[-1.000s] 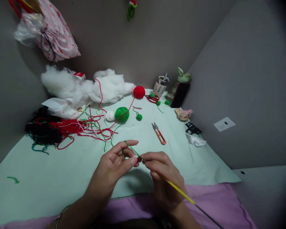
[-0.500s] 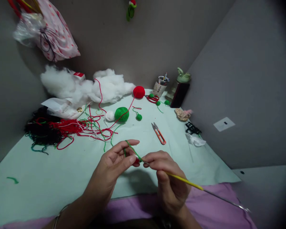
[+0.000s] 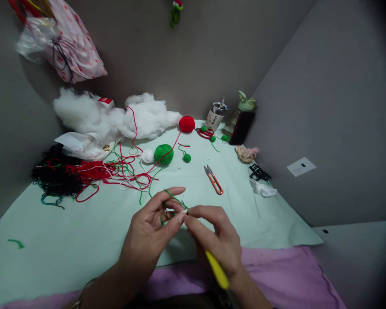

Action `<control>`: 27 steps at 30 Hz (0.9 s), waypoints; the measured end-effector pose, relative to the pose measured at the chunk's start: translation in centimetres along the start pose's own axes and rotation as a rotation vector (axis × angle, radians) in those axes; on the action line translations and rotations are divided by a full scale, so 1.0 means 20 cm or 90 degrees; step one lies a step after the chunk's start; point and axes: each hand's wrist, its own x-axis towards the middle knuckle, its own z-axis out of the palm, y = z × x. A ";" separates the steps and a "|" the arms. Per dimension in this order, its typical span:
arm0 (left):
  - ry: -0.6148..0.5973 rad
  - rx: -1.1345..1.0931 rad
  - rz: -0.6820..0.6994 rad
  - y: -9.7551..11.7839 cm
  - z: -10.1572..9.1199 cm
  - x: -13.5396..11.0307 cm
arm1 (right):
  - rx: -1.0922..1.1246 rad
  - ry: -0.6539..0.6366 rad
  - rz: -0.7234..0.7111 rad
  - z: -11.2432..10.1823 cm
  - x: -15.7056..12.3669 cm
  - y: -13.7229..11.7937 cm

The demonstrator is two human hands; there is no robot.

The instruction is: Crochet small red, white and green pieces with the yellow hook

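My left hand pinches a small crochet piece between thumb and finger, with green yarn looped over its raised forefinger. My right hand grips a yellow-handled crochet hook, its tip at the piece where the two hands meet. The piece itself is mostly hidden by my fingertips. The green strand trails back towards a green yarn ball on the pale green table.
Orange thread snips lie just beyond my hands. A tangle of red, black and green yarn spreads at the left, white stuffing behind it, a red ball, a cup and a bottle at the back.
My right hand has turned the hook, so its handle now points down towards me instead of out to the right. The small red piece is now hidden by my fingers.
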 end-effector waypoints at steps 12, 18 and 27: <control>-0.093 -0.228 -0.160 0.06 0.01 0.04 | 0.393 0.160 0.247 0.02 0.02 0.01; -0.081 -0.189 -0.122 0.02 0.04 0.02 | 0.209 0.090 0.169 0.06 0.00 0.02; -0.074 -0.238 -0.229 0.02 0.00 0.05 | 0.203 0.108 0.174 0.02 -0.03 0.02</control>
